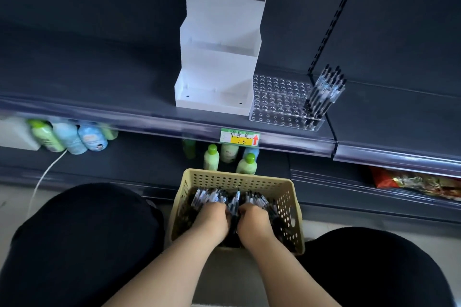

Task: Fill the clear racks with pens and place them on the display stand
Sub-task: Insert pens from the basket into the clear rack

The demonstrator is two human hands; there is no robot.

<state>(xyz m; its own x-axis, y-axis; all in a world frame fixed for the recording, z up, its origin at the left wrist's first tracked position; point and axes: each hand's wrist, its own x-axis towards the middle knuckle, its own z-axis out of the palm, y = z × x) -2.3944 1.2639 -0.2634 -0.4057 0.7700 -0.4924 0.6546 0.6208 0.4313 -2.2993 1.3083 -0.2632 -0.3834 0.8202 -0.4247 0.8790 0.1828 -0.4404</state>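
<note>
Far shelf [99,97]: white display stand [219,57], clear rack [279,99] touching its right side, upright pens [324,90] at the rack's right end. Bottles [212,157] just beyond the near beige basket [237,177]. Left hand [213,217] and right hand [254,218] sit side by side in the basket, fingers curled round loose pens [212,195]. Fingertips buried.

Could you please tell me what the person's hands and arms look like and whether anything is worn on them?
Both forearms are bare, with no sleeves in view. The left hand and right hand carry no gloves; no watch, bracelet or ring shows on the visible parts.
</note>
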